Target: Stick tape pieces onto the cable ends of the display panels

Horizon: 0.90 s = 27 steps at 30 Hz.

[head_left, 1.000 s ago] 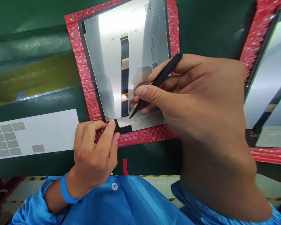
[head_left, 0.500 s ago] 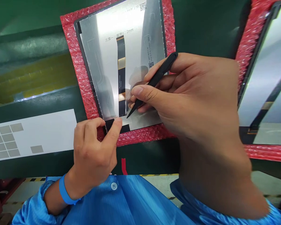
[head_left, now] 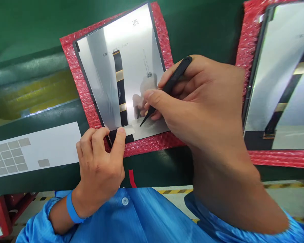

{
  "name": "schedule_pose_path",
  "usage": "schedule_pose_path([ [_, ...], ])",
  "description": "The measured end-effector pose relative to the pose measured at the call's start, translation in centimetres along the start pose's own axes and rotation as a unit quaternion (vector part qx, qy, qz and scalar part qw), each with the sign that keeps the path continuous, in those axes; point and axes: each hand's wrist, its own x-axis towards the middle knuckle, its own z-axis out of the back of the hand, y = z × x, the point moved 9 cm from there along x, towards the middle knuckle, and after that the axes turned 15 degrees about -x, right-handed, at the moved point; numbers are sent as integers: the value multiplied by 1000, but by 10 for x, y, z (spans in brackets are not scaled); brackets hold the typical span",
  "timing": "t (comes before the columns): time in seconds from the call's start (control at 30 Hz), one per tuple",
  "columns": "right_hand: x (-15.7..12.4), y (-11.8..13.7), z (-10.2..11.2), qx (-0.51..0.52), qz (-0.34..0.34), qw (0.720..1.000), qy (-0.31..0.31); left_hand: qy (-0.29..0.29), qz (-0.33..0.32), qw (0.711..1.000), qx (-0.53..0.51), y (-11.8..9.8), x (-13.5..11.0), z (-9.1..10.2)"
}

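Observation:
A silver display panel [head_left: 131, 60] lies on a sheet of red bubble wrap [head_left: 76, 77]. A black flex cable [head_left: 120, 87] with gold bands runs down its middle. My right hand [head_left: 202, 101] is closed on black tweezers [head_left: 167, 87], whose tip rests on the panel near its lower edge, just right of a small grey patch [head_left: 129, 130]. My left hand [head_left: 101, 162] has its fingers curled, and the fingertips press on the panel's lower left corner beside that patch.
A white liner sheet [head_left: 53, 145] with several grey square stickers [head_left: 7, 155] lies at the left on the green bench [head_left: 207, 30]. A second panel [head_left: 276, 77] on red bubble wrap lies at the right. The bench's front edge runs below my hands.
The view has shifted, so the panel sits lower and further left. My left thumb has slid slightly along the panel's lower edge. The tweezers' tip stays near the grey patch.

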Motion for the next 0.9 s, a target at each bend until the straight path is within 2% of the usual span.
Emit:
schedule_pose_path([
  [0.1, 1, 2, 9, -45, 11, 997, -57, 29, -9, 1000, -1, -4, 4, -10],
  [0.23, 3, -1, 6, -37, 12, 998, -54, 63, -24, 997, 29, -3, 4, -20],
  [0.37, 5, -5, 3, -16, 17, 998, -55, 56, -10, 996, 63, 6, -6, -8],
  [0.47, 7, -12, -4, -10, -16, 999, -34, 58, -11, 995, 77, 10, -13, -1],
  [0.6, 9, -15, -13, 2, -43, 999, -4, 61, -51, 992, 98, 3, -10, -6],
  [0.73, 7, -15, -11, 9, -44, 999, -15, 87, -62, 986, 125, 0, -8, -7],
  [0.83, 7, -16, -12, 16, -41, 999, -20, 113, -36, 984, 135, 8, -15, 8],
  [0.9, 8, -17, -14, 27, -39, 999, -21, 125, -21, 986, 106, 17, -19, 21],
])
